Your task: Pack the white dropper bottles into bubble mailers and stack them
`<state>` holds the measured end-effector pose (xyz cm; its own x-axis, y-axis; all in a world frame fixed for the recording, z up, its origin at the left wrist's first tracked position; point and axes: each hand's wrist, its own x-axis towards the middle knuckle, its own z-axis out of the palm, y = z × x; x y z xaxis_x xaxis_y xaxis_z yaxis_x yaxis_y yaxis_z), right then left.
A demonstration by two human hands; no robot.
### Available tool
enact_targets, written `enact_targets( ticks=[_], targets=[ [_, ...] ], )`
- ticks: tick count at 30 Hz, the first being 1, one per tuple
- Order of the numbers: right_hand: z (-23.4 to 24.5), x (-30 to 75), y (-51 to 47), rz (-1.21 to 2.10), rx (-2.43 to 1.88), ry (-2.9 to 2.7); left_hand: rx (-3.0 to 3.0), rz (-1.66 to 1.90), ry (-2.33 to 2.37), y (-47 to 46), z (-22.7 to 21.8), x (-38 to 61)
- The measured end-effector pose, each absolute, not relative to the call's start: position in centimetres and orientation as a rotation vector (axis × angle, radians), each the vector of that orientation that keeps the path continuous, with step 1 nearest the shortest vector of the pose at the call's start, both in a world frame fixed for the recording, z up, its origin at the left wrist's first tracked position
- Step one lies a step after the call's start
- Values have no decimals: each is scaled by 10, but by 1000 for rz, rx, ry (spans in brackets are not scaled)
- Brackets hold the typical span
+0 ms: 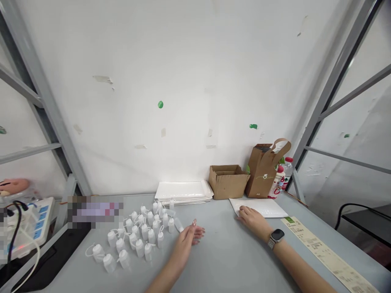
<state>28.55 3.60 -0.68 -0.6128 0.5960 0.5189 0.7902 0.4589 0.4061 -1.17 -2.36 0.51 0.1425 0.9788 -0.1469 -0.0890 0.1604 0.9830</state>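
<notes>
My left hand (191,235) is held just above the grey table, thumb raised and fingers stretched loosely to the right, with nothing in it. Beside it, to the left, stand several small translucent plastic squeeze bottles (139,248) with strapped white caps; a few at the back lie tilted or on their sides. A white padded envelope (269,208) lies flat at the right. Across its front left edge rests my right hand (252,219), fingers laid on it and a watch on the wrist; the thumb is hidden.
Against the wall are a stack of white envelopes (183,191), an open cardboard box (230,185), a brown paper bag (259,175) and bottles (285,173). A strip of printed labels (320,248) runs along the right. A power strip (39,228) with cables sits at the left.
</notes>
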Motion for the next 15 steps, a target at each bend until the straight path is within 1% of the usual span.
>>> enact_targets(
  ticks=[4, 7, 11, 15],
  targets=[
    [7, 263, 45, -863, -1172, -2337, 1095, 1026, 1098, -27, 12, -10],
    [24, 225, 56, -752, -1192, -2282, 1110, 1010, 1088, -29, 15, -9],
    [40, 168, 86, -565, -1239, -2453, 1120, 1025, 1073, -30, 16, -9],
    [50, 137, 118, -517, -1224, -2569, 1119, 1039, 1071, -29, 16, -10]
  ],
)
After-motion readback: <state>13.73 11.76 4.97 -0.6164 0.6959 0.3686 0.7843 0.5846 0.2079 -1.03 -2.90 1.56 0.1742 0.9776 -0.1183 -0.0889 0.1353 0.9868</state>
